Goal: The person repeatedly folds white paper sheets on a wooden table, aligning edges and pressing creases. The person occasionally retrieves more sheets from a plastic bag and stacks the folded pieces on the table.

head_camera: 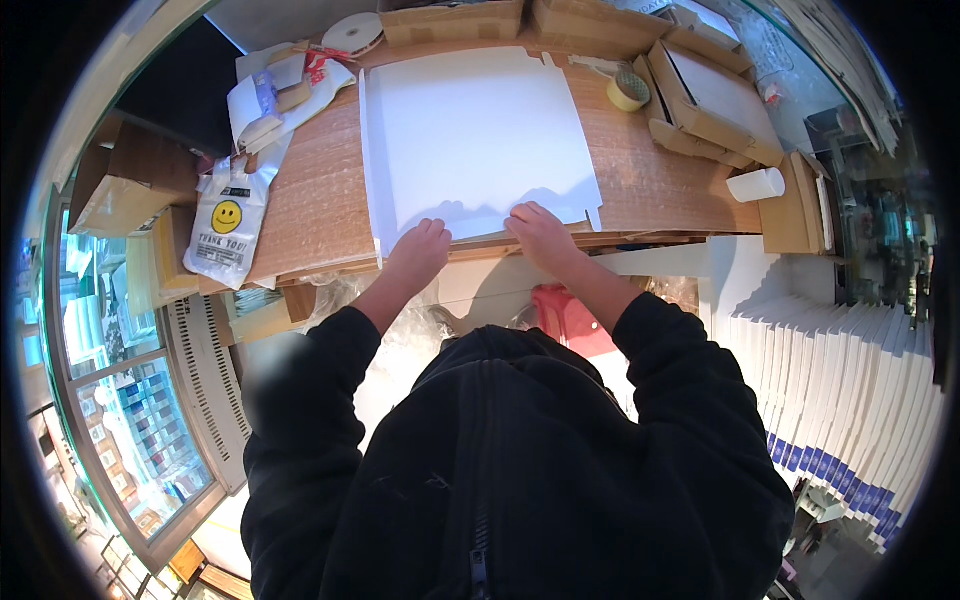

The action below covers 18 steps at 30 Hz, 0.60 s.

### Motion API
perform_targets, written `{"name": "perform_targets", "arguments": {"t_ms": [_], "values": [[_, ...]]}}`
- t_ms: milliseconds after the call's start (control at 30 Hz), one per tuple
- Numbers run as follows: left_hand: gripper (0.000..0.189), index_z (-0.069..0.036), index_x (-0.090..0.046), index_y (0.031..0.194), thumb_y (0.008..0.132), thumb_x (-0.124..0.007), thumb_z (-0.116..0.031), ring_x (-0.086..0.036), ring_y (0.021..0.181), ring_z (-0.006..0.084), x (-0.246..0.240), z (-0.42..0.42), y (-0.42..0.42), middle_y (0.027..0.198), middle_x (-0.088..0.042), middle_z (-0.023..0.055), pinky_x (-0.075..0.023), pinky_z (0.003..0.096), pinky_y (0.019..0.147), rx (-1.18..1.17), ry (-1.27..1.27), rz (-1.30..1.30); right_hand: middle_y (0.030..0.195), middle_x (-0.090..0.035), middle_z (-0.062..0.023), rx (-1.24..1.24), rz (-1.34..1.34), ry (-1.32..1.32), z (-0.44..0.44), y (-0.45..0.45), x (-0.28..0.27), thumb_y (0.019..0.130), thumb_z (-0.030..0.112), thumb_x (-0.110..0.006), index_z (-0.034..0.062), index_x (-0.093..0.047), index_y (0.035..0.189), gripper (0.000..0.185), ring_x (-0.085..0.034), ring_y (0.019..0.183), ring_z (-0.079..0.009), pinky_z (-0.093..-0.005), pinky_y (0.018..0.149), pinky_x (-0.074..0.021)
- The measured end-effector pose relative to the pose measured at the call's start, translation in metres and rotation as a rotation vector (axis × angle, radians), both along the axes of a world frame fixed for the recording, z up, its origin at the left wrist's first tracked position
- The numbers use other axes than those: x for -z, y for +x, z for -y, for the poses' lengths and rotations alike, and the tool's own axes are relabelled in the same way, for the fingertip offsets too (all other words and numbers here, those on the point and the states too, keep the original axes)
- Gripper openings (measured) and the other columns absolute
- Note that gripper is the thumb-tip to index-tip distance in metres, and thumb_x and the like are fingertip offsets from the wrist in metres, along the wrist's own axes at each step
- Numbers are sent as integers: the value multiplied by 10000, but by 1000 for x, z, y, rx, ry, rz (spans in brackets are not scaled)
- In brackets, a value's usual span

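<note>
A large white die-cut cardboard sheet (480,135) with narrow folded side flaps and notched corners lies flat on the wooden table. My left hand (422,246) grips its near edge towards the left corner, fingers curled over the edge. Further right, my right hand (541,234) pinches the same near edge, the fingertips on top of the board. Both thumbs are mostly hidden. Shadows of the hands fall across the sheet's near part.
On the table's left are a plastic bag with a smiley (226,217) and small packets (259,105). At right stand a tape roll (628,91), cardboard boxes (720,105) and a white cup-like cylinder (756,184). White panels (840,375) stand in a row beyond my right arm.
</note>
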<state>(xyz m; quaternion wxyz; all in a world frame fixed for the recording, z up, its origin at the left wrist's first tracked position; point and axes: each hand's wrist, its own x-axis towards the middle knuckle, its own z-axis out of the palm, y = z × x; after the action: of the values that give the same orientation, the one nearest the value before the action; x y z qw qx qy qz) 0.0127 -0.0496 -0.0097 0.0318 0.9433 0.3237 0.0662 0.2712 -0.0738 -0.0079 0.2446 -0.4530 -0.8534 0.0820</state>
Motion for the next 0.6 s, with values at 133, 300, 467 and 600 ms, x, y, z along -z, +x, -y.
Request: {"name": "perform_targets", "arguments": {"t_ms": [133,300,467,600], "values": [[99,-54,-558,830,735,-570,-79,-539,871,251,10,4,2,860,-520,86,-484,338,745,-80,54,186,869,-537,-85,-28,45,-42,-2,4,4,770,56,-593,41,-579,840,74,-541,874,-266,-356,760,-471],[84,-54,-588,855,802,-598,-119,-559,852,279,11,-6,1,858,-562,100,-482,369,745,-191,-88,304,838,-565,-106,18,93,-180,-9,1,2,812,96,-590,44,-589,843,61,-558,845,-286,-385,733,-475],[248,-66,-646,872,867,-599,-310,-594,889,297,-3,-33,8,875,-626,117,-480,410,767,-478,-415,25,816,-601,-156,178,80,-465,-33,1,-4,821,164,-609,33,-585,838,134,-580,834,-331,-427,739,-465],[405,-71,-667,859,837,-608,-471,-614,898,295,-13,-44,5,890,-656,123,-483,421,766,-608,-502,-85,811,-607,-160,160,30,-415,-28,17,-6,841,198,-613,35,-588,834,165,-582,818,-346,-428,729,-461]]}}
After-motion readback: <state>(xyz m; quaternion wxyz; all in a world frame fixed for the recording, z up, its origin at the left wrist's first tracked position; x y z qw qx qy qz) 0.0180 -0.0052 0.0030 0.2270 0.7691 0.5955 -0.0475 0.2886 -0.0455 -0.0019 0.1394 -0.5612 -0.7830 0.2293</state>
